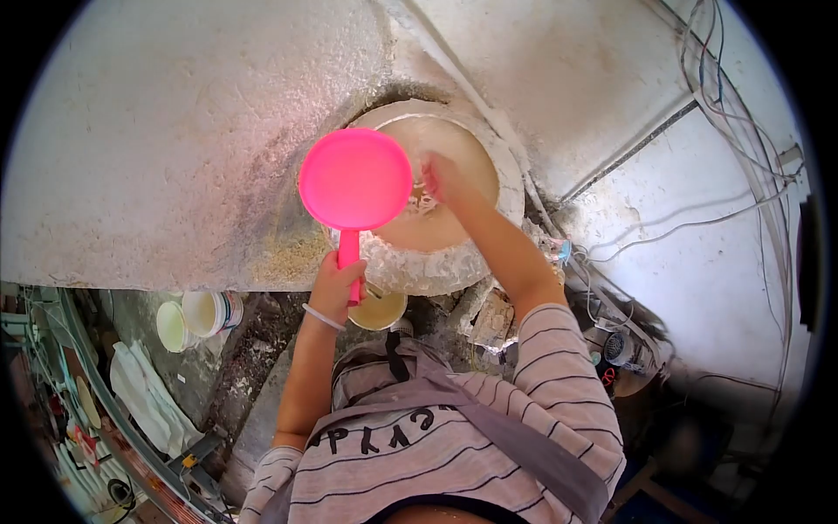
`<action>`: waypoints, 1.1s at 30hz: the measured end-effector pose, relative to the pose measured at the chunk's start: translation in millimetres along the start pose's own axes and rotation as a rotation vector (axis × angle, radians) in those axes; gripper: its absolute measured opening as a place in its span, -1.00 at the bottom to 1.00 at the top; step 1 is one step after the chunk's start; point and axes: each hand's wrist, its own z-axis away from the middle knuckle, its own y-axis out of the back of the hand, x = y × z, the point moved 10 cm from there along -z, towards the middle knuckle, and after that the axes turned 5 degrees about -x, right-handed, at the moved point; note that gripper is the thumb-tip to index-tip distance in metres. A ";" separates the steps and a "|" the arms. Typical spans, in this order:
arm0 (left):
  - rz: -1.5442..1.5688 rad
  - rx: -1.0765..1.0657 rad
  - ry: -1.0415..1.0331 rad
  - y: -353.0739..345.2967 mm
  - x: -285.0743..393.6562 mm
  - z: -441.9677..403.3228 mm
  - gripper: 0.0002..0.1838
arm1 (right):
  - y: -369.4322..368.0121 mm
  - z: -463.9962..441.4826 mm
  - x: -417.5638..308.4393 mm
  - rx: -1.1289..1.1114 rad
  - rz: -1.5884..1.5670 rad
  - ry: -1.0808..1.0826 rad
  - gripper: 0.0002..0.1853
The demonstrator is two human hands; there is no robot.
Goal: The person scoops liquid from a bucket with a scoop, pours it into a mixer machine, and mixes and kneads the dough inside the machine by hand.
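My left hand (339, 284) is wrapped round the handle of a pink ladle (355, 179), whose round bowl hangs over the left part of a round, crusted basin (419, 266). Cloudy, pale liquid (454, 148) fills the basin. Just right of the ladle's bowl, my right hand (439, 177) is over the liquid, blurred by motion, so its fingers cannot be made out. Small pale bits or splashes show just below it.
Below the basin stands a bucket of yellowish liquid (381, 311). Two white buckets (202, 313) are at the left, near a white cloth (148, 397). Rubble (491, 320) lies right of the basin. Cables (742, 148) run along the right wall.
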 end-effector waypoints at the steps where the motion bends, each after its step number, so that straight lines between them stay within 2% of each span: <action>1: 0.036 -0.011 0.012 1.0 -2.2 0.7 -0.70 | -12.1 18.0 -28.4 -0.013 -0.025 -0.024 -0.75; 2: 0.037 0.000 0.012 3.4 -1.8 2.9 -0.73 | -18.3 27.5 -48.3 -0.027 -0.048 -0.047 -0.76; 5: 0.044 0.019 0.001 9.0 2.2 10.2 -0.79 | -53.3 24.5 -73.9 -0.688 -0.484 -0.151 -0.89; 7: 0.055 0.018 -0.016 13.8 2.8 17.1 -0.80 | -22.9 1.3 -36.9 -0.557 0.304 0.136 -0.88; 9: 0.022 0.026 -0.007 20.8 4.4 29.4 -0.81 | 34.1 -62.1 21.4 -0.300 0.581 0.386 -0.82; 11: 0.031 0.025 -0.002 29.8 6.6 43.4 -0.81 | 50.6 -85.4 27.2 -0.181 1.040 0.559 -0.79; 13: 0.100 0.019 0.006 40.2 0.1 60.0 -0.82 | 27.0 -64.1 9.7 -0.273 2.214 0.623 -0.76; 15: 0.120 0.037 0.024 54.6 -9.9 77.4 -0.80 | -37.3 12.4 -76.3 -0.158 1.723 0.625 -0.50; 17: 0.105 0.038 0.047 65.0 -15.4 93.2 -0.77 | -47.3 55.6 -128.8 -0.005 1.065 0.513 -0.48; 20: 0.149 0.162 0.023 85.1 -24.2 118.2 -0.82 | -21.8 66.4 -140.0 0.316 1.085 0.612 -0.52; 22: 0.175 0.220 0.008 99.6 -34.5 129.4 -0.82 | -23.9 36.6 -56.3 0.248 1.823 0.561 -0.58; 24: 0.175 0.267 0.004 113.1 -39.1 143.0 -0.82 | -5.1 26.6 -5.9 0.145 1.900 0.261 -0.61; 27: 0.171 0.306 0.004 123.0 -47.2 158.1 -0.82 | -28.6 26.9 24.0 -0.018 2.097 0.237 -0.60; 30: 0.170 0.305 -0.010 131.8 -50.1 158.5 -0.79 | -40.1 -6.4 69.5 0.292 2.003 0.744 -0.50; 32: 0.191 0.300 -0.016 132.1 -48.4 161.1 -0.78 | -86.8 11.8 106.9 -0.194 2.122 0.292 -0.34; 33: 0.197 0.288 -0.023 132.7 -47.7 161.7 -0.77 | -103.8 33.9 99.5 -0.069 1.842 0.343 -0.29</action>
